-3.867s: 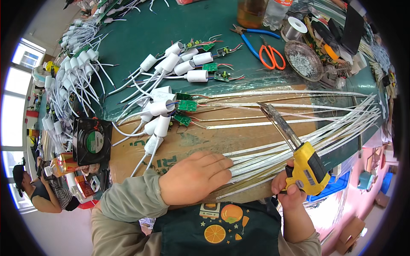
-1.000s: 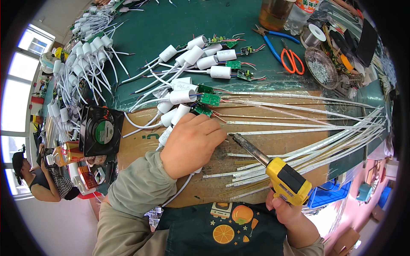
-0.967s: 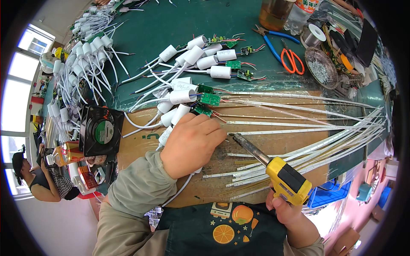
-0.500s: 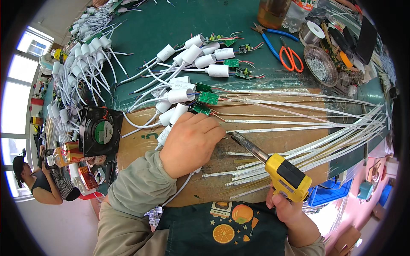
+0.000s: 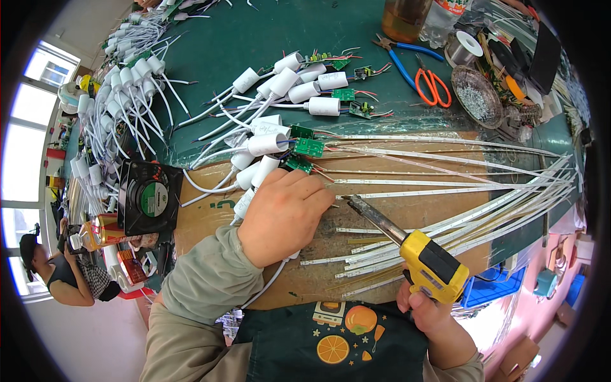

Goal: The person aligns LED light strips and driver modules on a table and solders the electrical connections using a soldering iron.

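My right hand [image 5: 428, 313] grips a yellow and black soldering gun [image 5: 434, 266] by its handle. The gun's metal tip points up and left, close to the end of a white LED strip [image 5: 407, 195] and just right of my left fingers. My left hand [image 5: 285, 213] is closed in a pinch over the brown board; what sits between its fingertips is hidden. Around it lie white cylindrical housings [image 5: 266, 144] with white cables. Small green circuit boards [image 5: 310, 147] with thin red and white wires lead to other strips.
Loose LED strips fan out right across the brown board [image 5: 318, 283]. Beyond are blue-handled pliers [image 5: 407, 57], orange scissors [image 5: 435, 88], a solder spool [image 5: 469, 46] and a round dish [image 5: 476, 95]. A black fan [image 5: 151, 197] and piled housings stand left; a person [image 5: 60, 267] is further off.
The soldering gun and my right hand have shifted slightly right and down, with the tip still by the strip's end. My left hand stays in place.
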Tool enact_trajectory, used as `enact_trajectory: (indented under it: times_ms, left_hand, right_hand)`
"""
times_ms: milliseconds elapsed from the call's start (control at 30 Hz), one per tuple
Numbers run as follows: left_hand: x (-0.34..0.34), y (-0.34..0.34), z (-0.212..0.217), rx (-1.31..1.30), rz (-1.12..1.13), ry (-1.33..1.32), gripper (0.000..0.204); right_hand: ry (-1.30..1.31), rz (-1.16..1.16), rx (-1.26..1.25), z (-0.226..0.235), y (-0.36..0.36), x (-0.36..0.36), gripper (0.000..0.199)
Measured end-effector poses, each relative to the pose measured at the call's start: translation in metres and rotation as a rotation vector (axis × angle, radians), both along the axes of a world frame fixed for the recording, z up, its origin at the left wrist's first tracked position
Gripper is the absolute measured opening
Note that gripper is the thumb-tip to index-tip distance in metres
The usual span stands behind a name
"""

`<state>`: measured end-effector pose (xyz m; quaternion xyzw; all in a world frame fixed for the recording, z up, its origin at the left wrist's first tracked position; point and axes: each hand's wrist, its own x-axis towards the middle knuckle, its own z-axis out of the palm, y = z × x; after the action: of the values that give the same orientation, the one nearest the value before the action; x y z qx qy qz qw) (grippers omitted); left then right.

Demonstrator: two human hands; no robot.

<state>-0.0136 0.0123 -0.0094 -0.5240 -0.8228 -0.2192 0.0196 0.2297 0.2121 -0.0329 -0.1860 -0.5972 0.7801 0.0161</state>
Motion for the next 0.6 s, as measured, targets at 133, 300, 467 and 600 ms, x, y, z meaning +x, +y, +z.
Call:
enact_trajectory:
  times_ms: [133,300,467,600]
  left_hand:
    - [-0.0004,-0.0005,-0.0002,-0.016,0.002,0.003,0.025]
    - [-0.0003,-0.0005,0.0007,-0.030,-0.002,-0.004,0.025]
    - [-0.0003,-0.0003,-0.0007,-0.008,0.003,0.001,0.024]
    - [-0.0002,0.0001,-0.0002,-0.001,-0.001,0.000,0.024]
  right_hand:
    - [-0.003,0.037,-0.050,0.0019,0.0056,-0.0019,0.062]
    - [0.006,0.063,-0.109,-0.0002,0.0072,-0.0006,0.060]
    - [-0.011,0.061,-0.129,0.0002,0.0064,-0.0013,0.061]
    - [-0.003,0.059,-0.122,0.0013,0.0063,-0.0014,0.060]
